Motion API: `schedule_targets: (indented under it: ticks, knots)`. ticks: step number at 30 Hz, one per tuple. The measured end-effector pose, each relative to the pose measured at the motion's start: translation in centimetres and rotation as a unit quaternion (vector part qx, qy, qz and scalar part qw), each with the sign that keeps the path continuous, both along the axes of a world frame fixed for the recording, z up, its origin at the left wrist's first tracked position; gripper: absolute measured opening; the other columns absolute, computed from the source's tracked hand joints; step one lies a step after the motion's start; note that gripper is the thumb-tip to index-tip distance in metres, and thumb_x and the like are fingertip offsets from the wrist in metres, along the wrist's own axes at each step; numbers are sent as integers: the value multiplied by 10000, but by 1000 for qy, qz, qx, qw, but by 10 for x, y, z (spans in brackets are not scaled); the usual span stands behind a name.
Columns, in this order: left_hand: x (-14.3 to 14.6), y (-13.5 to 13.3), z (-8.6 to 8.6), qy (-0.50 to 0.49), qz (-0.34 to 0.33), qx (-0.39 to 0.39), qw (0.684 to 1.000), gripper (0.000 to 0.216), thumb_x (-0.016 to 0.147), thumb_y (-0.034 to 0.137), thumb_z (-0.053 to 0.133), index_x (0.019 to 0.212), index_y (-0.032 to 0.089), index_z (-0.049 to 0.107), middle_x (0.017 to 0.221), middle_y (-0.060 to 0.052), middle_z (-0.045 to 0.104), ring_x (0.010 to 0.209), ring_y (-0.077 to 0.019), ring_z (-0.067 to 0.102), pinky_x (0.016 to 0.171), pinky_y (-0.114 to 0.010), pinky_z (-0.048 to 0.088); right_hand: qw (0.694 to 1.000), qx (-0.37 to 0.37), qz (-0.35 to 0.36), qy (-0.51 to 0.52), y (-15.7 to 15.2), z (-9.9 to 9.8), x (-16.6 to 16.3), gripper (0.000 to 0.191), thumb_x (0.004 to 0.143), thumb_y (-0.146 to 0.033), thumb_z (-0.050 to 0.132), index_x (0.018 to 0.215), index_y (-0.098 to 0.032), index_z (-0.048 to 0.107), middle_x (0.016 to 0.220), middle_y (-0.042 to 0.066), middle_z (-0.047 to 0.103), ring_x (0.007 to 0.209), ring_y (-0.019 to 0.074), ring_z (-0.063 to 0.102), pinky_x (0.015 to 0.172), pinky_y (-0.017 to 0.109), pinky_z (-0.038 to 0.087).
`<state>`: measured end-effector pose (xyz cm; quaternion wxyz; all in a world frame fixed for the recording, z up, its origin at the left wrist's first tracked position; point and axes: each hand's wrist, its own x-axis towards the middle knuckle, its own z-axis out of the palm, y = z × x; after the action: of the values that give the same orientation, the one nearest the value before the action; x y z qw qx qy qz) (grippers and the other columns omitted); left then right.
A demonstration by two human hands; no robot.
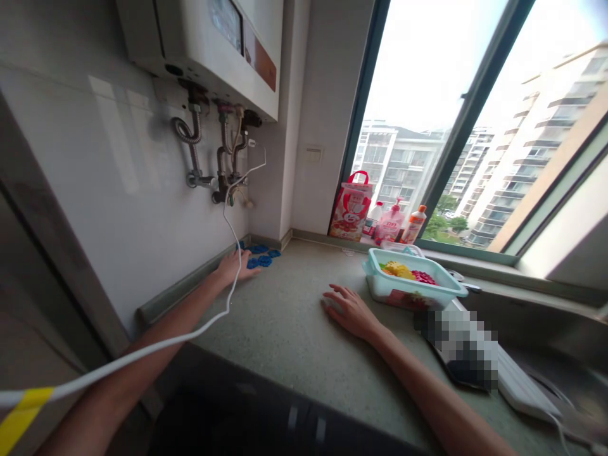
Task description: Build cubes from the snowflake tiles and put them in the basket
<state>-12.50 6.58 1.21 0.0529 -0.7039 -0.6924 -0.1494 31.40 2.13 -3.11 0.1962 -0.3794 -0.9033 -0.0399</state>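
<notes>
My left hand [236, 266] reaches to the far left corner of the counter, its fingers stretched out and apart beside several small blue pieces [259, 260]. The pieces lie in a loose group against the wall; some are partly behind my fingers, and whether I touch them I cannot tell. Palm down on the counter, my right hand [350, 311] has its fingers spread with nothing in them. Just to its right stands a light-blue plastic basket [399, 292] with yellow pieces [398, 270] and dark pink pieces [424, 277] inside.
A white cable [231, 297] hangs across my left arm. A water heater [228, 57] with pipes is above. A red bag [351, 212] and bottles [389, 225] stand by the window. A white power strip [520, 380] lies beside the sink [560, 335], near a pixelated object.
</notes>
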Motion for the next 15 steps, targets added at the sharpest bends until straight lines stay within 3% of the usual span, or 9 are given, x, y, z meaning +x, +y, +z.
schedule_targets:
  ticks: [5, 11, 15]
  knots:
    - [-39, -36, -24, 50, -6, 42, 998, 653, 909, 651, 554, 1319, 146, 612, 1280, -189, 656, 1185, -368, 624, 1037, -463, 477, 999, 5, 27, 24, 9, -10, -2, 351, 995, -337, 581, 1321, -253, 683, 1495, 151, 564, 1327, 325, 571, 1128, 526, 454]
    - [-34, -31, -22, 78, -21, 64, 995, 536, 883, 568, 586, 1263, 208, 699, 1231, -150, 653, 1166, -360, 614, 1055, -487, 467, 999, -27, 23, 30, 3, -5, -1, 316, 999, -310, 582, 1286, -242, 695, 1459, 155, 588, 1309, 290, 592, 1121, 472, 462]
    - [-32, -35, -25, 66, -17, 83, 994, 505, 880, 569, 585, 1159, 173, 727, 1163, -169, 649, 1141, -381, 609, 1006, -507, 486, 999, -36, 17, 23, -2, 2, 0, 304, 1005, -311, 582, 1268, -224, 708, 1448, 169, 595, 1307, 296, 595, 1119, 464, 459]
